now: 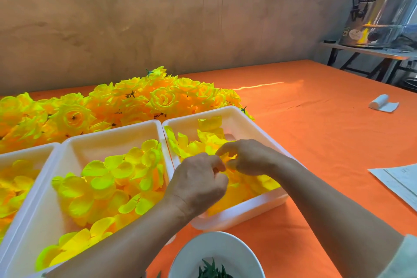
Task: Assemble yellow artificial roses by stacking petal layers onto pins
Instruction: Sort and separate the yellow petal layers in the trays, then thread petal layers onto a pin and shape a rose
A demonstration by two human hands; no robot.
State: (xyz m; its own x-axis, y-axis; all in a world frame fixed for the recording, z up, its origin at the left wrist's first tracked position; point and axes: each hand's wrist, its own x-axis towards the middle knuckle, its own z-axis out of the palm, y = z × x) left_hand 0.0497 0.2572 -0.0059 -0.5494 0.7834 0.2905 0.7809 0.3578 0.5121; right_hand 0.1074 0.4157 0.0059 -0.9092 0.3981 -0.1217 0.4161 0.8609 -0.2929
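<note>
1. Upper right of the frame: a steel urn (pixel 381 7) stands on a side table. The letters "TCHENWARE" can be read on its dark label; its other stickers are too blurred to read.
2. Right edge, mid-height: papers (pixel 401 184) lie on the orange tablecloth (pixel 316 133), their print too small to make out.
3. Centre: the left hand (pixel 198 184) and the right hand (pixel 247 157) meet over the right tray (pixel 237 117). The fingers of both are curled in a narrow pinch on one yellow petal layer (pixel 228 157).
4. That petal layer sits between the two sets of fingertips, just above the loose petals in the tray. Any pin in it is hidden by the fingers.
5. Lower left: the middle tray (pixel 112 134) and the left tray (pixel 27 150) also hold yellow petals.
6. Upper left: a pile of finished roses (pixel 135 99) lies behind the trays.
7. Bottom centre: a white bowl (pixel 203 242) with green pieces (pixel 212 271) sits near the forearms.
8. Right, mid-height: a white roll (pixel 382 102) lies well apart from the trays.
</note>
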